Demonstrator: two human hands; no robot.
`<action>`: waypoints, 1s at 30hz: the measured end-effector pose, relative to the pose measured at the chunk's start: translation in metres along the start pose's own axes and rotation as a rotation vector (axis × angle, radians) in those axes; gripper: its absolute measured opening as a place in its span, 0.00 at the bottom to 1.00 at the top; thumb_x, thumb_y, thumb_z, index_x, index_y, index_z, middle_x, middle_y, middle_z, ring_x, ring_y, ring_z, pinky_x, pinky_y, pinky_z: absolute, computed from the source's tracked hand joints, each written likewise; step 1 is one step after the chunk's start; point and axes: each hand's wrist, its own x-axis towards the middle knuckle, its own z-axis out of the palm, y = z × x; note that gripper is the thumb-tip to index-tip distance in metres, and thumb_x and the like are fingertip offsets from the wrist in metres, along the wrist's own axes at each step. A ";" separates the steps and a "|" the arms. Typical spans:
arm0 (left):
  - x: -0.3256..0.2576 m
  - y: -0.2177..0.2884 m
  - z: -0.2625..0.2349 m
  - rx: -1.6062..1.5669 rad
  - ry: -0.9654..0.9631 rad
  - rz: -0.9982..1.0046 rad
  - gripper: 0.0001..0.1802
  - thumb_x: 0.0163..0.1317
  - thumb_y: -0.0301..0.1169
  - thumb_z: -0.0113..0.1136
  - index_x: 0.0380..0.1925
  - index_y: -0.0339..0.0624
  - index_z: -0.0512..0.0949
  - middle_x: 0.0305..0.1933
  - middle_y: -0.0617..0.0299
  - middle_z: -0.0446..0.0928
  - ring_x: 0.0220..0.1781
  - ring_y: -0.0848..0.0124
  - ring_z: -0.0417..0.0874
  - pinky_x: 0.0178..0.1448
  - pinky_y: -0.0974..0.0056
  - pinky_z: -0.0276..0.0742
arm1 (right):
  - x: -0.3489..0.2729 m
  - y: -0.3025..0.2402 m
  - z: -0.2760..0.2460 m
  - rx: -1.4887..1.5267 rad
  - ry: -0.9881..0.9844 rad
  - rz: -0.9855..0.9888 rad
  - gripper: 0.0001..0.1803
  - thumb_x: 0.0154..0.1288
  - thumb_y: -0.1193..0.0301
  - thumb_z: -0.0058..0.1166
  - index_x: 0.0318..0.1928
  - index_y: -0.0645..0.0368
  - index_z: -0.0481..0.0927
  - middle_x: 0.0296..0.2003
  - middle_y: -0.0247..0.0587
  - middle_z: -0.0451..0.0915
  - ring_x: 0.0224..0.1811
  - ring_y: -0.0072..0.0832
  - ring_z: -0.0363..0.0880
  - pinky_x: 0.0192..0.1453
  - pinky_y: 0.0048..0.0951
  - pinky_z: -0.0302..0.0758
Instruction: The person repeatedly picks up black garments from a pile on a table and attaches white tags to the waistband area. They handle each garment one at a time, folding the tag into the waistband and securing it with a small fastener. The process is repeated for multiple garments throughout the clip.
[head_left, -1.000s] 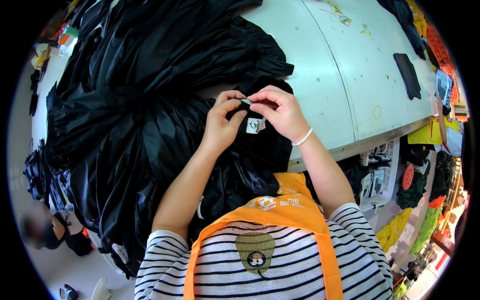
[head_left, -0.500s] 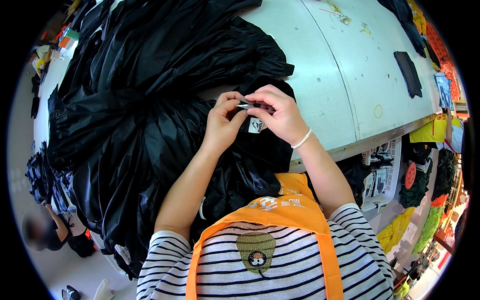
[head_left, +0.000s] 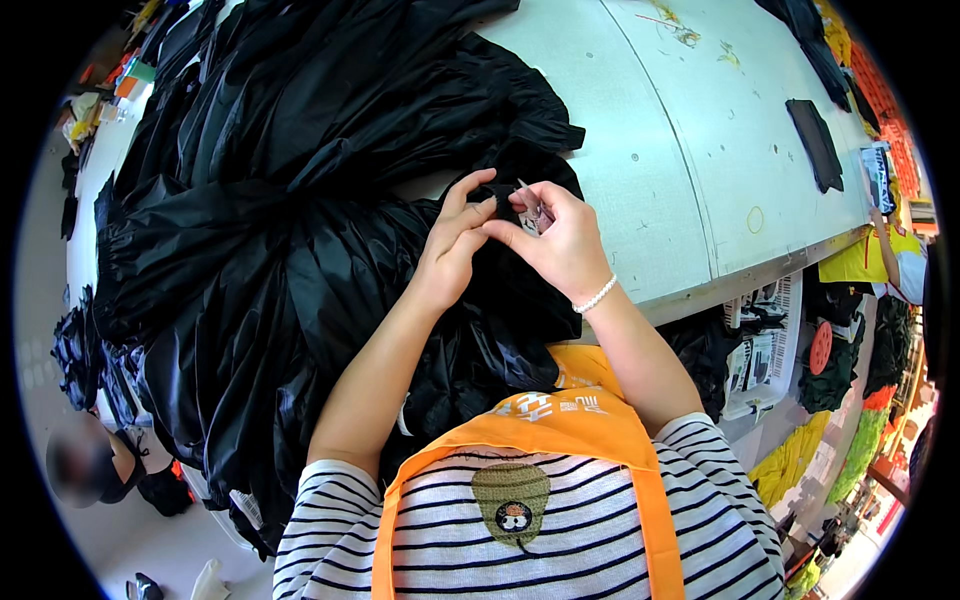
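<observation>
Black garments (head_left: 290,250) of thin, slightly shiny cloth lie heaped before me, with gathered edges. Over the heap's right side, my left hand (head_left: 452,248) is closed, thumb and fingers pinching a dark edge of the black cloth. Its index finger reaches up past the pinch. Close beside it, my right hand (head_left: 562,240) is curled around small thread snips (head_left: 532,205), whose pointed tip shows above the fingers. Most of the snips is hidden in the palm. The white label on the cloth is largely covered by my right hand.
The pale worktable (head_left: 660,200) extends right, with thread scraps and a folded dark piece (head_left: 814,145). Under its edge stands a white crate (head_left: 765,350) of packaged goods. Another person (head_left: 90,460) is at the lower left; a person's arm (head_left: 885,245) shows at the far right.
My hands have parted slightly. The snips have turned from pointing left between the fingers to pointing up in my right hand, and the white label is now mostly hidden.
</observation>
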 end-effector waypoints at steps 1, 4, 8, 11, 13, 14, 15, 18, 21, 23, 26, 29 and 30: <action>0.000 -0.001 -0.001 0.045 -0.024 0.020 0.24 0.58 0.32 0.37 0.47 0.27 0.76 0.68 0.52 0.58 0.66 0.59 0.63 0.66 0.60 0.58 | 0.000 0.000 0.000 -0.008 -0.004 0.031 0.19 0.48 0.65 0.71 0.31 0.64 0.77 0.22 0.36 0.76 0.23 0.20 0.73 0.30 0.21 0.71; -0.002 0.005 -0.001 0.238 -0.023 0.106 0.18 0.56 0.25 0.47 0.45 0.27 0.76 0.66 0.47 0.60 0.60 0.58 0.69 0.61 0.62 0.65 | -0.003 0.004 0.002 0.031 -0.020 0.122 0.14 0.52 0.69 0.66 0.33 0.65 0.78 0.21 0.37 0.76 0.23 0.20 0.73 0.30 0.21 0.71; 0.003 0.016 0.006 0.501 0.238 0.127 0.19 0.52 0.23 0.58 0.48 0.36 0.77 0.61 0.48 0.64 0.57 0.56 0.71 0.62 0.59 0.66 | -0.005 0.011 -0.007 0.501 -0.160 0.408 0.04 0.61 0.77 0.55 0.37 0.64 0.78 0.23 0.25 0.73 0.20 0.12 0.66 0.23 0.16 0.62; 0.003 0.003 0.002 0.363 0.034 0.041 0.22 0.56 0.29 0.60 0.53 0.38 0.73 0.58 0.51 0.69 0.61 0.60 0.70 0.65 0.62 0.62 | -0.015 0.008 -0.010 0.820 -0.212 0.599 0.06 0.64 0.77 0.53 0.41 0.61 0.76 0.22 0.23 0.69 0.18 0.09 0.61 0.20 0.14 0.56; 0.001 0.004 0.006 0.336 0.017 -0.071 0.25 0.55 0.31 0.63 0.53 0.37 0.73 0.52 0.53 0.74 0.57 0.63 0.74 0.63 0.64 0.64 | -0.020 0.011 -0.005 0.838 -0.185 0.596 0.07 0.65 0.77 0.53 0.43 0.59 0.74 0.22 0.22 0.67 0.18 0.08 0.59 0.20 0.14 0.54; 0.001 0.005 0.005 0.321 0.003 -0.115 0.24 0.55 0.32 0.64 0.53 0.37 0.74 0.51 0.53 0.75 0.56 0.63 0.75 0.62 0.64 0.64 | -0.022 0.012 -0.005 0.842 -0.182 0.598 0.06 0.65 0.77 0.52 0.43 0.59 0.74 0.22 0.22 0.67 0.18 0.08 0.59 0.20 0.14 0.54; 0.001 0.005 0.004 0.305 -0.011 -0.158 0.24 0.55 0.32 0.64 0.52 0.37 0.74 0.50 0.54 0.76 0.54 0.64 0.76 0.61 0.65 0.65 | -0.023 0.013 -0.005 0.847 -0.180 0.600 0.06 0.65 0.77 0.52 0.42 0.59 0.75 0.22 0.22 0.67 0.18 0.08 0.60 0.20 0.14 0.54; 0.003 0.006 0.003 0.239 -0.012 -0.141 0.20 0.52 0.31 0.66 0.46 0.37 0.77 0.43 0.54 0.77 0.48 0.62 0.77 0.56 0.63 0.69 | -0.027 0.016 -0.007 0.868 -0.177 0.627 0.06 0.63 0.76 0.55 0.41 0.59 0.75 0.22 0.22 0.69 0.18 0.08 0.60 0.20 0.14 0.56; 0.002 -0.002 0.005 0.283 0.032 -0.061 0.16 0.50 0.29 0.67 0.40 0.37 0.80 0.36 0.55 0.78 0.43 0.61 0.78 0.50 0.62 0.71 | -0.026 0.028 -0.004 0.508 -0.075 0.381 0.09 0.57 0.76 0.62 0.39 0.60 0.77 0.24 0.24 0.72 0.18 0.09 0.59 0.22 0.14 0.58; 0.001 -0.004 0.004 0.335 0.061 -0.051 0.13 0.49 0.28 0.67 0.37 0.38 0.81 0.32 0.56 0.77 0.40 0.61 0.77 0.47 0.62 0.71 | -0.019 0.023 -0.011 0.206 0.037 0.220 0.13 0.49 0.75 0.69 0.35 0.61 0.79 0.28 0.26 0.77 0.20 0.09 0.60 0.24 0.13 0.59; 0.001 -0.002 0.005 0.400 0.078 -0.061 0.12 0.47 0.28 0.67 0.34 0.38 0.82 0.28 0.56 0.76 0.37 0.60 0.77 0.45 0.61 0.71 | -0.012 0.009 -0.023 0.104 -0.104 0.032 0.16 0.50 0.76 0.68 0.41 0.61 0.80 0.33 0.29 0.76 0.23 0.13 0.66 0.28 0.15 0.66; 0.003 -0.002 0.005 0.462 0.057 -0.021 0.11 0.47 0.29 0.68 0.33 0.38 0.82 0.27 0.56 0.75 0.36 0.60 0.77 0.44 0.60 0.70 | -0.009 0.008 -0.015 0.010 -0.170 -0.074 0.11 0.52 0.78 0.64 0.38 0.60 0.81 0.32 0.36 0.76 0.29 0.24 0.77 0.32 0.21 0.73; 0.002 -0.003 0.006 0.467 0.040 -0.021 0.11 0.47 0.29 0.68 0.32 0.38 0.82 0.27 0.56 0.76 0.36 0.59 0.77 0.45 0.60 0.70 | -0.009 0.014 -0.013 -0.020 -0.153 -0.104 0.10 0.53 0.79 0.63 0.37 0.61 0.80 0.32 0.36 0.76 0.27 0.22 0.74 0.31 0.20 0.71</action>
